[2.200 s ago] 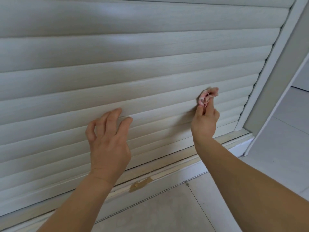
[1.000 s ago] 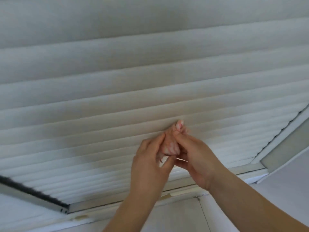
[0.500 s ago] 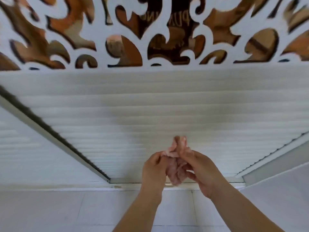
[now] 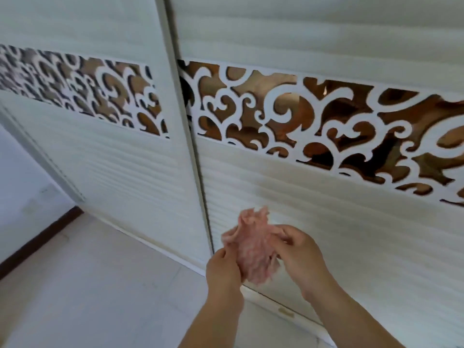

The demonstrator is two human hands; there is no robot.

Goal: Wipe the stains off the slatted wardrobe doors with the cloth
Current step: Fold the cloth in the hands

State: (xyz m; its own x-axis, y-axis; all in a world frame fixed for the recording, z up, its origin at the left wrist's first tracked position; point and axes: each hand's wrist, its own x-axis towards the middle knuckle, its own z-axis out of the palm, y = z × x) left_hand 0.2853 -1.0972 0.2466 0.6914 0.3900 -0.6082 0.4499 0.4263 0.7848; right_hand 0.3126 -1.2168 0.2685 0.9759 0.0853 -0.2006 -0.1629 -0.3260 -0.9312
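Fingers of the left hand pinch the lower left edge of a crumpled pink cloth, while the right hand pinches its right side near the top, so the cloth hangs spread between the two hands, held up in the air. Both hands are closed on the fabric with thumb and fingertips, the remaining fingers curled loosely. The cloth's ruffled upper edge rises above both hands, and its lower part droops down between the wrists. It hangs in front of the lower slatted panel of the right wardrobe door, just right of the vertical seam where the two doors meet; whether it touches the slats I cannot tell, though it looks to be held a little clear of them. That panel shows a faint yellowish tinge just above the cloth. Higher up, a band of white scrollwork over a bronze mirrored backing runs across the right door, and a matching band crosses the left wardrobe door. Pale floor tiles lie below, with a dark skirting strip along the left wall. Both bare forearms reach up from the bottom edge.
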